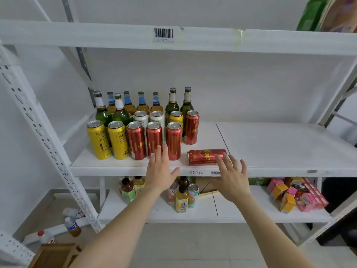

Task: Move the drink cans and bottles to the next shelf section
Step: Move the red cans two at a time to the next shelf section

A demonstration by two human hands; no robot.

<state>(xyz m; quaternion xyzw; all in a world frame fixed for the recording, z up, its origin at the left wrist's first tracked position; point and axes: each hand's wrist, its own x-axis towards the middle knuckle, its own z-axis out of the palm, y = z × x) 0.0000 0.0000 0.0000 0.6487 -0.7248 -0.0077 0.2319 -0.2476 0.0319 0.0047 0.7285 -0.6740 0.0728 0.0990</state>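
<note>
We see a white barcode sticker (163, 34) on the white metal beam (116, 33) at top, and a green plastic pack (311, 14) at top right. On the lower white shelf board (241, 213), right side, lies a pile of small pink and orange cardboard boxes (295, 196); near the middle, a flat brown cardboard piece (207, 185). Low at left: a tilted clear plastic bottle w/ blue label (72, 227), and below it a brown wooden box (56, 254). A white perforated steel post (38, 132) runs diagonally at left.
</note>
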